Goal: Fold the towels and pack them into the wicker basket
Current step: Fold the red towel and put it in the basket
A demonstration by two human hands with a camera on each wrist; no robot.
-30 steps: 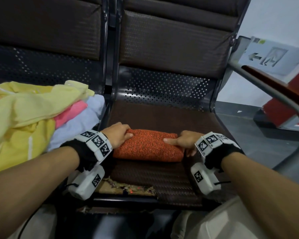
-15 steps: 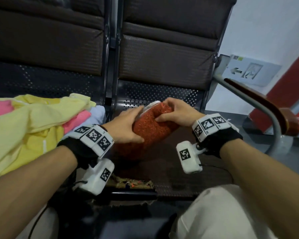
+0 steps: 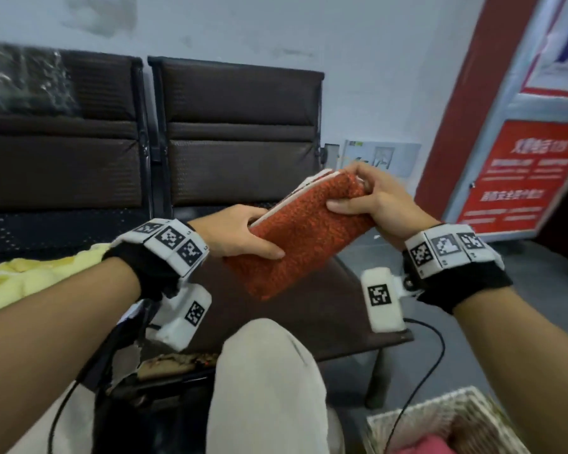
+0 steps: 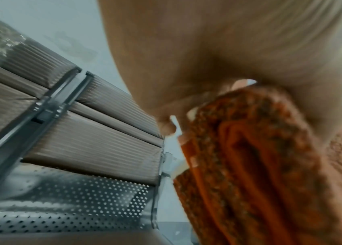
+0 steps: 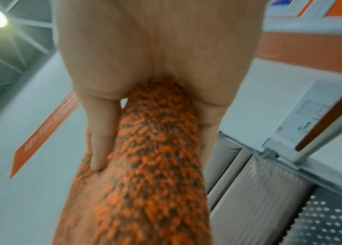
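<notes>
A folded orange towel point(image 3: 304, 231) with a white edge is held in the air above the seat, tilted up to the right. My left hand point(image 3: 243, 235) grips its lower left end, thumb on the near face. My right hand point(image 3: 364, 194) grips the upper right end. In the left wrist view the towel's point(image 4: 260, 165) folded layers fill the lower right under the palm. Seen from the right wrist, the orange towel point(image 5: 155, 165) runs down from the palm, a finger point(image 5: 100, 137) pressed on its side. The wicker basket point(image 3: 440, 417) stands on the floor at the bottom right, something pink point(image 3: 427, 448) inside.
Dark brown seats point(image 3: 243, 126) stand against the wall. A heap of yellow cloth point(image 3: 40, 273) lies on the left seat. My knee in beige trousers point(image 3: 266, 371) is in the foreground. A red sign board point(image 3: 518, 158) stands to the right. A black cable point(image 3: 430, 365) hangs over the basket.
The towel lay flat on the seat a second ago. Both hands have lifted it off and carried it up and to the right, and my view has swung right so the basket shows.
</notes>
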